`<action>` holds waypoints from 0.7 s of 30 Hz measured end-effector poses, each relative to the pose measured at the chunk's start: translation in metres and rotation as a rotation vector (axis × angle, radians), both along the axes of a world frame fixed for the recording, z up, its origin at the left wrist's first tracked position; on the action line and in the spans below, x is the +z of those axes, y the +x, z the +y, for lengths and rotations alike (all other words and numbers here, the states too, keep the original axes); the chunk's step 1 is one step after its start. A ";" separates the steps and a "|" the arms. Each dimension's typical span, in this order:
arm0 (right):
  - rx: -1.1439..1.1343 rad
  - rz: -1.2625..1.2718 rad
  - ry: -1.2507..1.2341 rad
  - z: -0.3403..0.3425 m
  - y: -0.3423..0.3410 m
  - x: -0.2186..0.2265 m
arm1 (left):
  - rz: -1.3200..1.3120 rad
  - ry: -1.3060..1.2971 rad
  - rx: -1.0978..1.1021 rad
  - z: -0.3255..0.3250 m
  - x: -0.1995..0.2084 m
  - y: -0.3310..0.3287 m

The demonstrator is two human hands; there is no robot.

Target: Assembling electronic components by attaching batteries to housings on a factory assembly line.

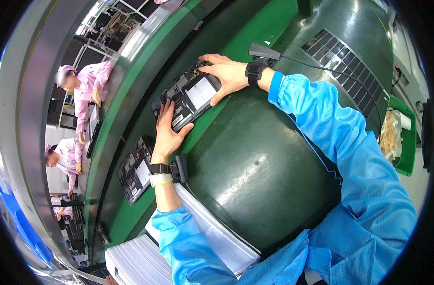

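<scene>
Two hands: the left hand (167, 137) and right hand (229, 76) are on one laptop base (180, 100), toward opposite ends.
Laptop base: it lies slanted on the green strip (245, 35) beyond the dark tabletop (245, 161), inner parts facing up, with a white rectangle (201, 93) near the right hand.
Left fingers: spread apart, tips on the upper face, thumb out by the near edge; no closed grip shows.
Right fingers: spread wide across the other end, thumb at the near edge, the rest toward the far corner; whether they grip or only rest, I cannot tell.
Step in hand: apparently steadying or placing the base; neither hand shows a tool.
Next move: probably calls for even, light pressure from both ends, keeping clear of the exposed parts.
Second laptop base (131, 172): on the same strip, beside the left wrist.
White stack (136, 261): by the left forearm.
Green bin (408, 159): far right, holding crumpled bags.
</scene>
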State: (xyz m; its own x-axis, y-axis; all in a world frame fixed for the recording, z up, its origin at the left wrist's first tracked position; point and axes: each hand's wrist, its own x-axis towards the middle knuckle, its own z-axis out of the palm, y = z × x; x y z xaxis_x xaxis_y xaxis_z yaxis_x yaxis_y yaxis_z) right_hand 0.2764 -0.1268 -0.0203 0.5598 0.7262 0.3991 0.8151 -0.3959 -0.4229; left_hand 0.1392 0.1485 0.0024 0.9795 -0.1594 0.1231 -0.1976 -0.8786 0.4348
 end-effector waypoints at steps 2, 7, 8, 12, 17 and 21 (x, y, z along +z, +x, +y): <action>-0.038 -0.079 -0.056 0.004 -0.009 0.006 | -0.044 0.347 0.040 -0.004 -0.009 -0.006; 0.092 -0.260 -0.067 0.042 -0.035 -0.025 | -0.084 0.499 0.058 -0.022 -0.010 -0.005; 0.022 -0.347 -0.018 0.048 -0.037 -0.040 | -0.084 0.501 0.057 -0.024 -0.012 0.000; -0.001 -0.319 -0.101 0.048 -0.043 -0.026 | -0.134 0.446 0.000 -0.021 -0.017 -0.002; -0.142 -0.309 -0.098 0.028 -0.054 -0.025 | -0.116 0.438 0.142 -0.009 -0.023 -0.012; -0.104 -0.293 -0.010 0.020 -0.053 -0.032 | -0.118 0.499 0.125 -0.013 -0.018 -0.009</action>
State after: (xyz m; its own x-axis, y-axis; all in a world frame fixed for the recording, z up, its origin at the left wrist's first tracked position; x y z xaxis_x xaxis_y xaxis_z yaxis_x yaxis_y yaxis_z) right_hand 0.2235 -0.1064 -0.0521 0.4934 0.6757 0.5477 0.8566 -0.4867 -0.1713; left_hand 0.1300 0.1351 -0.0157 0.9789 -0.1091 0.1726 -0.0999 -0.9931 -0.0610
